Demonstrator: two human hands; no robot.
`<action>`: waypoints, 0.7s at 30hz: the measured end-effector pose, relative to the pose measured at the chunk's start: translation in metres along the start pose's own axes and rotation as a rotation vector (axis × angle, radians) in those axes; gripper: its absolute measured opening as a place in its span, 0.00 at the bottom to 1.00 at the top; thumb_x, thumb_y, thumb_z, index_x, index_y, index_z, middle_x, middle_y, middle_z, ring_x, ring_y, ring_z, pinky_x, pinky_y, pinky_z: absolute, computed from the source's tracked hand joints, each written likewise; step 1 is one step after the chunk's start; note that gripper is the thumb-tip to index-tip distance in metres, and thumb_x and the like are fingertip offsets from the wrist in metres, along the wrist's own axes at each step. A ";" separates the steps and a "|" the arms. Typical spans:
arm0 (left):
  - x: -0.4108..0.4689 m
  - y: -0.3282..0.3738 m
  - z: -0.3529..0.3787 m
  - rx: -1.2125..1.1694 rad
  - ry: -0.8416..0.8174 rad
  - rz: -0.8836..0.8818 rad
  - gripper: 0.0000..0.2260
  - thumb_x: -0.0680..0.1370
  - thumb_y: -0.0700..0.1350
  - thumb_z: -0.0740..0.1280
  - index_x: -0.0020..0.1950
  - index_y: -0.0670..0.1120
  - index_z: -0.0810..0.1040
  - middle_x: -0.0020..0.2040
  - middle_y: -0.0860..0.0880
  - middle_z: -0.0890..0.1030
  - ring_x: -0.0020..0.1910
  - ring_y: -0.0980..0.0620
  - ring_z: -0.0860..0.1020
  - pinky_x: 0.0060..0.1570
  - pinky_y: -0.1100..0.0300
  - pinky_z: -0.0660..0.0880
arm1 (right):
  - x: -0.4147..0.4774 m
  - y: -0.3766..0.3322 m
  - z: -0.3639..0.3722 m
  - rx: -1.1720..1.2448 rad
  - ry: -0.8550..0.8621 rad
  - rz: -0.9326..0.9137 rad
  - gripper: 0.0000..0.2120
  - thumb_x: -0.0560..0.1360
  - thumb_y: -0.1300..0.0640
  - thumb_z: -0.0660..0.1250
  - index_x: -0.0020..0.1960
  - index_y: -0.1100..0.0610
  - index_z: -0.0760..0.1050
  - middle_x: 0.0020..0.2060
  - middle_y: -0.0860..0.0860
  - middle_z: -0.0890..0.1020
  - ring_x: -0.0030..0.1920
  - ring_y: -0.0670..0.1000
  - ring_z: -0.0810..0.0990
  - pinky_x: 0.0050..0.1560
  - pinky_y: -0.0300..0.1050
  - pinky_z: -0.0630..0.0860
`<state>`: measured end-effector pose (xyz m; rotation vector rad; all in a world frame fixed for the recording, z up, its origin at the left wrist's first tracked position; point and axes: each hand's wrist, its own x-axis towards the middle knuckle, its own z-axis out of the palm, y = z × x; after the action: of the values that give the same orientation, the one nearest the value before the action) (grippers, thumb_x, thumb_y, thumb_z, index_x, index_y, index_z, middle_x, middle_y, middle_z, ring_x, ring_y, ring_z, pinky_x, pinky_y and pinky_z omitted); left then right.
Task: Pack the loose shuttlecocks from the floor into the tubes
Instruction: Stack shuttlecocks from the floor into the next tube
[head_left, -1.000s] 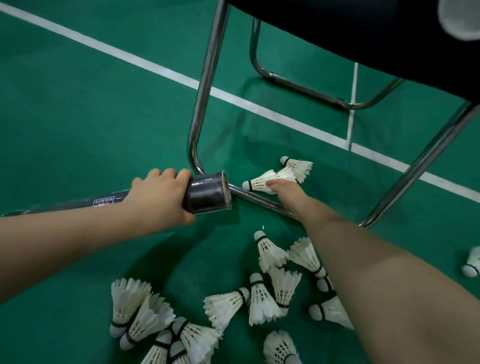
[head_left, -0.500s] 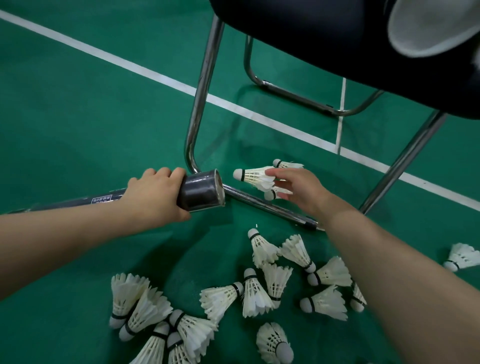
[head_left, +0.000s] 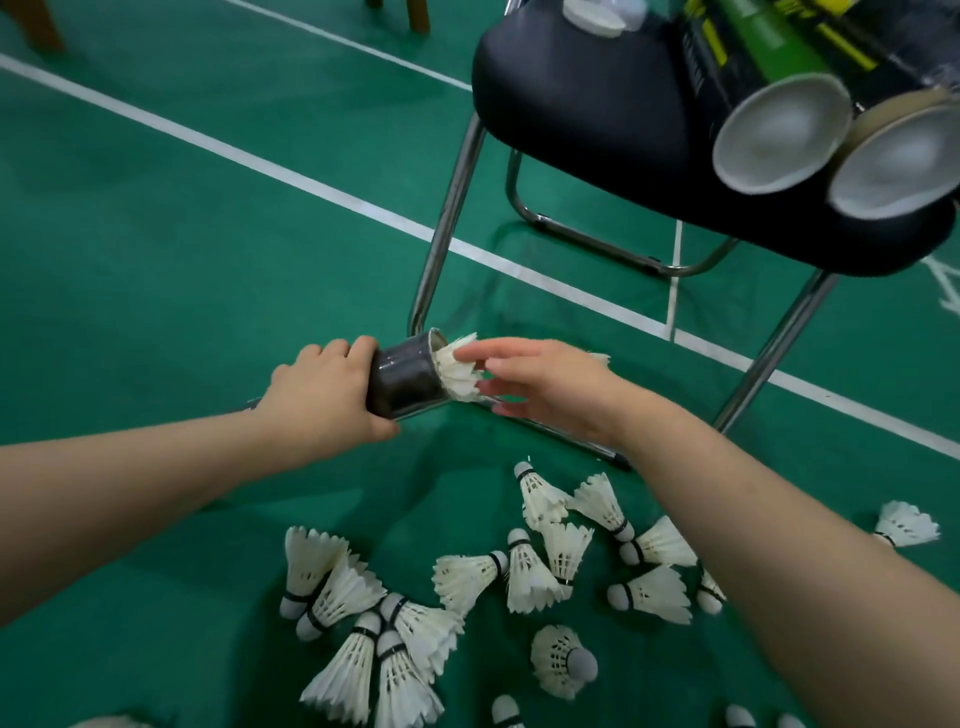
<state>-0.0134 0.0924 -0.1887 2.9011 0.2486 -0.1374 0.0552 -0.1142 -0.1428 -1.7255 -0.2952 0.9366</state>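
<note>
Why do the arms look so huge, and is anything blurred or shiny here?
Head view: the wide lens stretches whatever nears the frame edges; the right hand looks slightly smeared at the fingers pinching the shuttlecock; the tube shows a dull sheen; soft shadows lie on the floor under the chair.

Looks like an indoor badminton hall. Given away by the smooth green sports floor (head_left: 156, 249) marked with white court lines (head_left: 311, 183), by feather shuttlecocks (head_left: 527, 577) strewn across it, and by long tubes (head_left: 779, 130) lying on the black seat of a metal-legged chair (head_left: 597, 104).
</note>
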 end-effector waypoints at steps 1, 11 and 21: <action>-0.003 -0.001 -0.001 0.003 0.001 0.001 0.30 0.67 0.61 0.70 0.62 0.49 0.65 0.57 0.47 0.73 0.56 0.45 0.71 0.49 0.51 0.69 | -0.001 -0.003 0.006 -0.007 -0.044 0.008 0.13 0.79 0.62 0.57 0.53 0.49 0.77 0.51 0.48 0.79 0.50 0.45 0.77 0.60 0.47 0.71; 0.000 0.010 0.005 0.104 0.004 0.119 0.30 0.67 0.63 0.68 0.62 0.49 0.65 0.57 0.49 0.73 0.56 0.46 0.72 0.51 0.51 0.70 | 0.014 0.009 0.034 -0.118 -0.158 0.102 0.16 0.78 0.61 0.60 0.63 0.49 0.67 0.65 0.50 0.73 0.66 0.48 0.69 0.65 0.54 0.68; 0.050 0.035 0.020 0.077 -0.009 0.118 0.30 0.66 0.62 0.69 0.60 0.48 0.66 0.55 0.47 0.74 0.55 0.44 0.71 0.52 0.50 0.70 | 0.046 0.019 -0.030 0.036 0.213 0.038 0.06 0.77 0.53 0.63 0.46 0.54 0.76 0.39 0.52 0.80 0.41 0.48 0.78 0.44 0.42 0.74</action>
<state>0.0407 0.0622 -0.2062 2.9817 0.0724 -0.1432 0.1021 -0.1143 -0.1775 -1.7859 -0.1053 0.7723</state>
